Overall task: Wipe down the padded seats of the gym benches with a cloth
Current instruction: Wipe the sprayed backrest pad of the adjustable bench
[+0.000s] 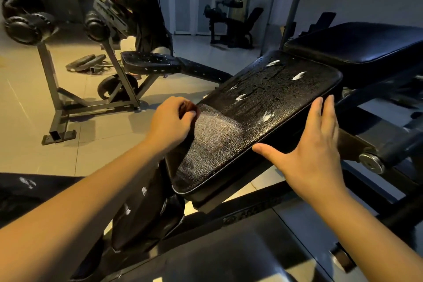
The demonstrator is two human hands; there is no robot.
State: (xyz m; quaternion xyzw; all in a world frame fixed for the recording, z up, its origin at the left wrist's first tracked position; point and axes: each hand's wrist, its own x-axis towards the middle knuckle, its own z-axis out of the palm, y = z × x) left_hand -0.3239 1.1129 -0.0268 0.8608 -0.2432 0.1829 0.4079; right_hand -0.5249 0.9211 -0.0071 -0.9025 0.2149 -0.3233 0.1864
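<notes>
Currently, our left hand (171, 121) grips the cloth (189, 107) on the foam-streaked seat pad (274, 98); our right hand (313, 149), fingers straight, rests flat against its edge.

The left arm (91, 185) and the right arm (366, 224) are both bare all the way to the edge of the picture. The left hand (170, 119) and the right hand (313, 144) are bare too. The right hand's fingers (318, 110) are long and slim. Low on the left is some black fabric (45, 194) with a small white mark (27, 182). It may be the person's trouser leg, but that is hard to tell.
</notes>
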